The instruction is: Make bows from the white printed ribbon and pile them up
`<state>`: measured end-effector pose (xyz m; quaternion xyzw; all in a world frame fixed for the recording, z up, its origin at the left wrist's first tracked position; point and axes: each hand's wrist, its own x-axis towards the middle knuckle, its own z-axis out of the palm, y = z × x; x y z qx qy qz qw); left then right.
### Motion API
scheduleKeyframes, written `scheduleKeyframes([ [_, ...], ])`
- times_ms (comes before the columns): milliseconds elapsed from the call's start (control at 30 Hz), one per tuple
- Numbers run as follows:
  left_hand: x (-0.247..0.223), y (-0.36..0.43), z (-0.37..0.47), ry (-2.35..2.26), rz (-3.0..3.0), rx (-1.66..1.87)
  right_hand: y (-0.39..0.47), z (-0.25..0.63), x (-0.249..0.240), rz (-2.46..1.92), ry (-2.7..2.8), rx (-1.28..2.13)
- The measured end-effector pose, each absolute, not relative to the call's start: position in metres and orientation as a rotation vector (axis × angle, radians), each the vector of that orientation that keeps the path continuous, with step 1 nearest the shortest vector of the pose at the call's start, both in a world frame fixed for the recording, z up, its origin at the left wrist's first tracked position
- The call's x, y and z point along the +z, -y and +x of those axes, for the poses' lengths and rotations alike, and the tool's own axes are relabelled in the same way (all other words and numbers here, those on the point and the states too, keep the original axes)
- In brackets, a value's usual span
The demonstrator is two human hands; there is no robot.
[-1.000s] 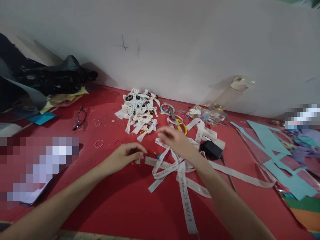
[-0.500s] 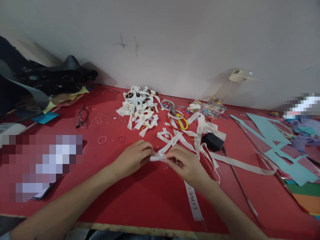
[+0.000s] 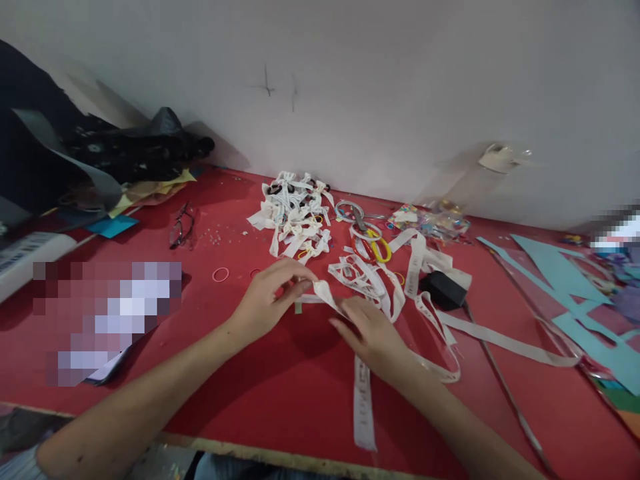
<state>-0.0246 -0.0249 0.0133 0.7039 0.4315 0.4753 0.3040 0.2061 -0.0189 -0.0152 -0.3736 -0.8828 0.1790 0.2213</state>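
Observation:
A white printed ribbon (image 3: 325, 291) stretches between my two hands above the red tabletop. My left hand (image 3: 273, 297) pinches its upper end with thumb and forefinger. Closed on the lower part is my right hand (image 3: 373, 333), its fingers hiding some of the ribbon. From below the right hand a lettered ribbon tail (image 3: 364, 407) hangs down toward the near edge. Loose loops of similar ribbon (image 3: 370, 277) lie just beyond the right hand. Farther back sits a heap of white ribbon bows (image 3: 295, 213) with coloured and black bands among them.
Scissors with red and yellow handles (image 3: 381, 248) lie behind the loops. A black block (image 3: 444, 289) rests on ribbon at right, near blue cut sheets (image 3: 555, 277). At left are glasses (image 3: 183, 225), a pink band (image 3: 220, 274) and a blurred-out phone-like object (image 3: 107, 370).
The ribbon between my hands has gone from bunched to drawn out at a slant. The hanging tail has swung left. The whole view has shifted, so things appear farther right.

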Motion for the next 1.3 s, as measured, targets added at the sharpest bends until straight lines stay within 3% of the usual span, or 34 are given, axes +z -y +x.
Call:
scheduleKeyframes([
  [200, 0.025, 0.022, -0.031, -0.900, 1.075, 1.810, -0.016, 0.223, -0.013, -1.239, 2.556, -0.099],
  [333, 0.035, 0.020, -0.038, -0.816, 0.869, 1.902, -0.019, 0.223, 0.007, -1.432, 2.526, -0.343],
  [433, 0.036, 0.020, -0.037, -0.811, 0.847, 1.802, -0.007, 0.208, 0.018, -1.290, 2.538, -0.182],
  [700, 0.023, 0.018, -0.028, -0.726, 0.828, 1.552, 0.007, 0.165, 0.018, -0.993, 2.475, 0.698],
  [900, 0.010, 0.024, -0.017, -0.611, 0.951, 1.311, 0.023, 0.143, 0.035, -0.817, 1.497, 1.430],
  [1133, 0.015, 0.041, -0.004, -0.609, 1.453, 0.668, 0.027, 0.134, 0.055, -0.751, 1.394, 1.419],
  [1300, 0.019, 0.041, -0.007, -0.589, 1.222, 0.635, -0.005, 0.162, 0.036, -0.903, 1.288, 1.254],
])
